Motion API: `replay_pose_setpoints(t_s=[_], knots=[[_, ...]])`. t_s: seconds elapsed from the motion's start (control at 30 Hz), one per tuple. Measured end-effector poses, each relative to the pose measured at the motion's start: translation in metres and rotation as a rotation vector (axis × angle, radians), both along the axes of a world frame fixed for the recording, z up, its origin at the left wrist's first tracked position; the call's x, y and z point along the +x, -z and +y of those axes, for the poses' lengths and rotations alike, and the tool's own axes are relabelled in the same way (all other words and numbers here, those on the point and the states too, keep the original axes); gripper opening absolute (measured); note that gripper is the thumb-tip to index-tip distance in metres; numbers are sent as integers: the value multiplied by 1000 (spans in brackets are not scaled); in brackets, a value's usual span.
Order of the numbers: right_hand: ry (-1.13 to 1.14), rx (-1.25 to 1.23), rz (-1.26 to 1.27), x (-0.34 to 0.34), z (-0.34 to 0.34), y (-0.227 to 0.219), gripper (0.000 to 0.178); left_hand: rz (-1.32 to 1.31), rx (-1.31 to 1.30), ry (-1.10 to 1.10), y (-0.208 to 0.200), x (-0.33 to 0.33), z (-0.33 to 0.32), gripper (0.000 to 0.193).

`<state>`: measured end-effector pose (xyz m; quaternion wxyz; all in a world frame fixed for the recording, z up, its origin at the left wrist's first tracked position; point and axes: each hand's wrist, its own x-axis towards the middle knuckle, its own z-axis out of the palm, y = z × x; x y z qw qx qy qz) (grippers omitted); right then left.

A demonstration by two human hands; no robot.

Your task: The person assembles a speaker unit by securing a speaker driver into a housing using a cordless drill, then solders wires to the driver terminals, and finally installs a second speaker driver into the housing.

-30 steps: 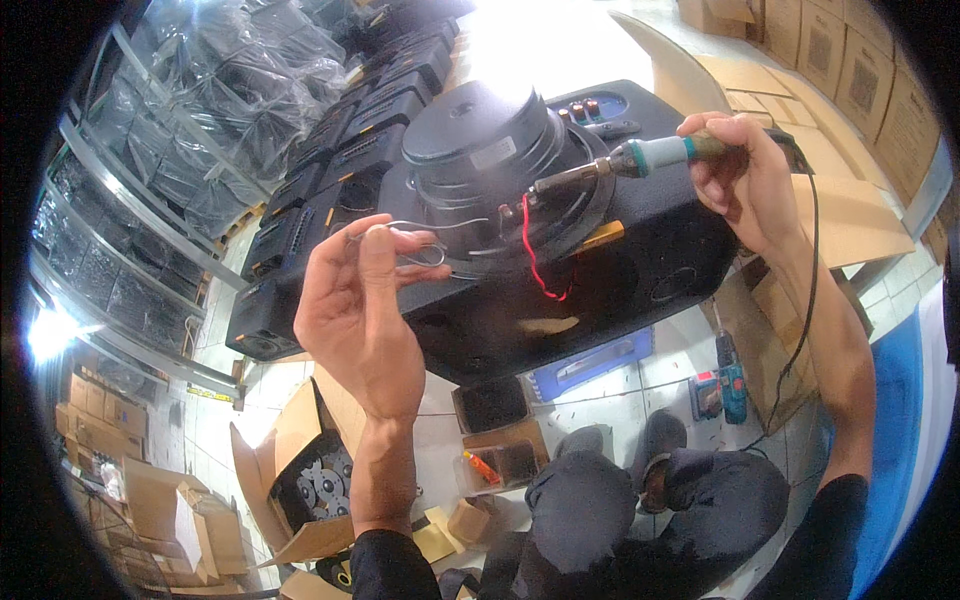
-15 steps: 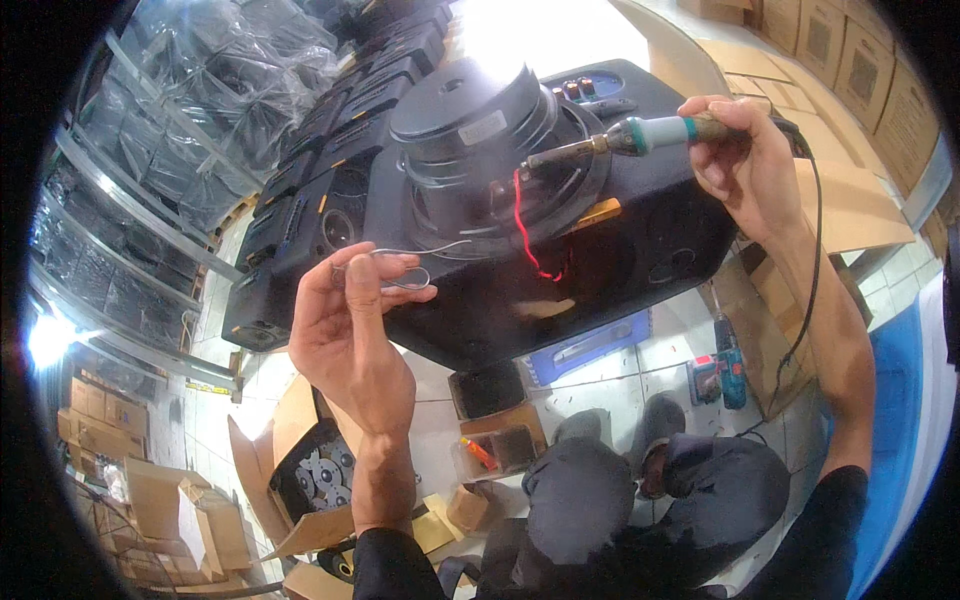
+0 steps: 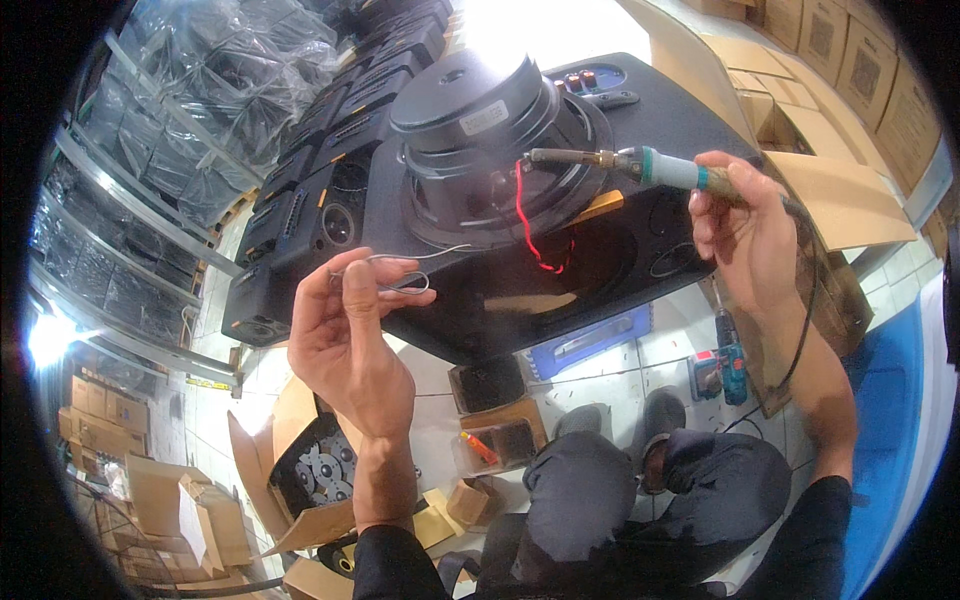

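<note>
In my right hand (image 3: 745, 225) is a soldering iron (image 3: 675, 170) with a grey and teal handle, its tip pointing left at the terminal of a black speaker driver (image 3: 470, 150). A red wire (image 3: 522, 222) runs from that terminal down into the opening of the black speaker cabinet (image 3: 690, 120). The driver lies magnet side up on the cabinet. Between thumb and fingers, my left hand (image 3: 350, 335) pinches a looped length of thin solder wire (image 3: 415, 288). The solder's free end points toward the driver's near rim, below the terminal.
More black cabinets (image 3: 340, 150) stand in rows at the left. A cordless drill (image 3: 732, 360), a blue tray (image 3: 590, 342) and an open carton of metal parts (image 3: 270, 465) are on the floor. Cardboard boxes (image 3: 860, 70) line the right, and a cable hangs from the iron.
My right hand has moved down, and the iron lies flatter, its tip still by the terminal. The left hand with the solder has barely moved. Haze over the driver has thinned.
</note>
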<state>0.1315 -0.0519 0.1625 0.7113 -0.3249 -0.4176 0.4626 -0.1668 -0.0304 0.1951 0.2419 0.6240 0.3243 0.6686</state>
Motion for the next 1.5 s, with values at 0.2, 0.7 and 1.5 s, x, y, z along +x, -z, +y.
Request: replay_pose_setpoints(t_s=[0.2,0.7,1.5], knots=[[-17,-21,108,-13,-11,14,37,-10,-10,3,2,-2,-1,22],[67,57,-140,-4,-7,-39,37,-95,-1,54,-18,15,25,20],[-8,-101,-293,-1,15,-70,36,-82,-44,96,-15,25,36,22]])
